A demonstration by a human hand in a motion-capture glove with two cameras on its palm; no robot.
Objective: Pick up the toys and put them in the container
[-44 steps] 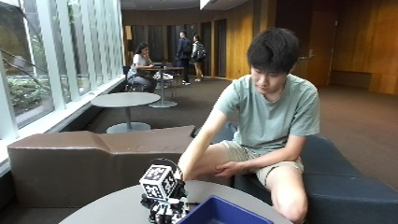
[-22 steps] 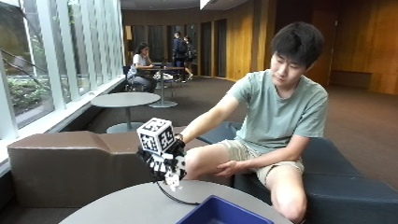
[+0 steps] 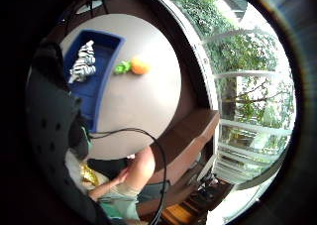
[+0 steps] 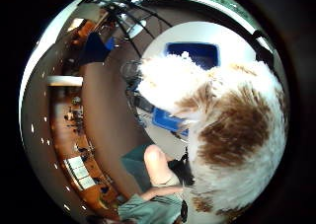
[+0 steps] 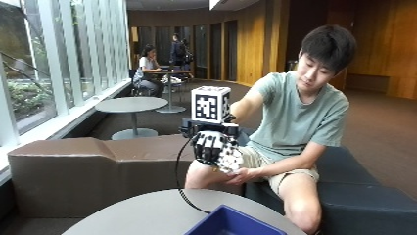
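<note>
My gloved right hand is raised well above the round grey table, fingers curled down around a white and brown plush toy. That plush fills much of the thumb side palm view, with the blue container far below it. The container's near corner shows at the table's front edge. A zebra toy lies inside the container. An orange and green toy lies on the table beside the container.
The person's bare left hand rests on the thigh. A brown padded bench runs behind the table, with tall windows beyond. A black cable hangs from the glove to the tabletop.
The gloved hand has risen from just above the tabletop by the container to chest height, carrying the plush toy up with it.
</note>
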